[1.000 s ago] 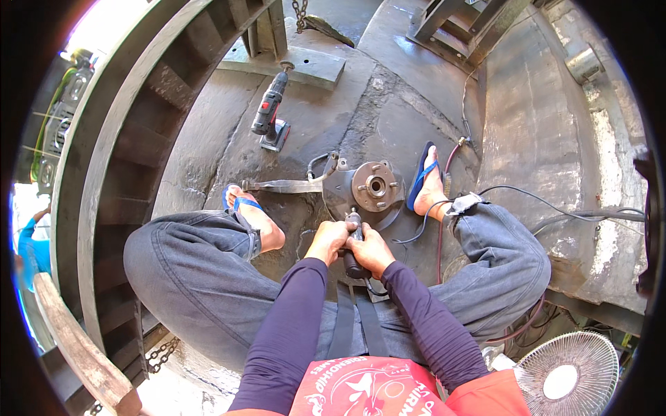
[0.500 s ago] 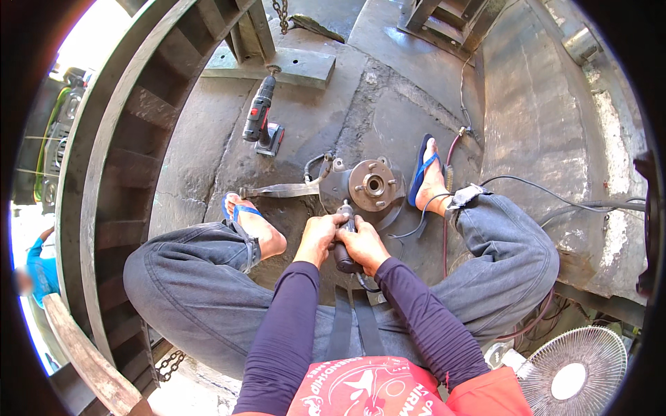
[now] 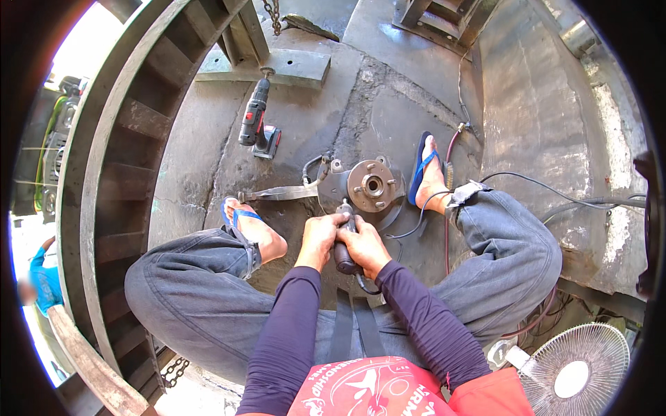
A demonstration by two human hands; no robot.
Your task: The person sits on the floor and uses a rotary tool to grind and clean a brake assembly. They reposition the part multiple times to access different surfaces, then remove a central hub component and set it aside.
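My left hand [image 3: 319,239] and my right hand [image 3: 365,248] are both closed around a black corded die grinder [image 3: 344,259], held between my knees. Its narrow tip points away from me, close to the near edge of a wheel hub [image 3: 374,186] with a round rusty face and studs. Whether the tip touches the metal, I cannot tell. The hub is mounted on a steering knuckle [image 3: 334,187] that lies on the floor between my feet. From the knuckle a grey metal arm [image 3: 281,192] reaches left toward my left foot.
A cordless drill [image 3: 255,114] stands ahead to the left, by a steel base plate [image 3: 295,66]. Hoses and a black cable [image 3: 538,182] run along the right. A fan [image 3: 574,378] is at lower right, a ribbed steel frame [image 3: 114,187] at left. Beyond it is a person in blue [image 3: 46,281].
The view has shifted very slightly. Both hands keep the same hold on the die grinder, and the hub has not moved.
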